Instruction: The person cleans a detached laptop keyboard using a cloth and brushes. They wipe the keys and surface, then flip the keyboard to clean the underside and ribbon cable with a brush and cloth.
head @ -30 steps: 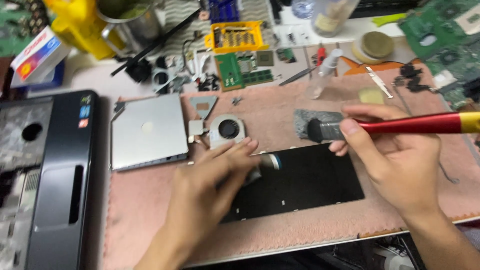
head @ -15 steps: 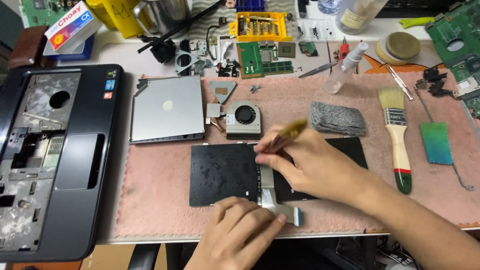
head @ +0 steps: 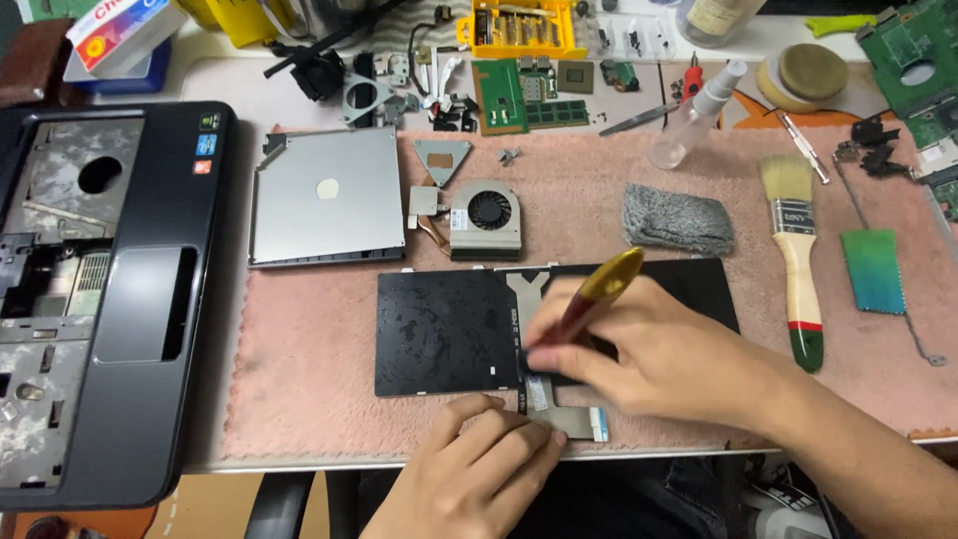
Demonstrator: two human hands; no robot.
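1. Keyboard (head: 439, 329) lies face-down on pink mat (head: 299, 349), below fan (head: 486, 215).
2. Big brush (head: 795, 255) now lies right of keyboard; right hand (head: 649, 344) has swapped to pinching a small gold-handled brush (head: 589, 299) for finer cleaning.
3. Left hand (head: 479, 469) has moved to keyboard's near edge, fingers pressed flat beside ribbon cable (head: 569, 414).

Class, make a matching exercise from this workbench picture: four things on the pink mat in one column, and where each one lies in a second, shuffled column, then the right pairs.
Things
1. silver optical drive
2. cooling fan
3. grey cloth
4. wooden-handled paintbrush

Places
A. right of the black keyboard panel, handle towards the table edge
B. just right of the silver drive
C. top left of the mat, next to the laptop shell
D. between the fan and the paintbrush

Pairs: 1-C, 2-B, 3-D, 4-A
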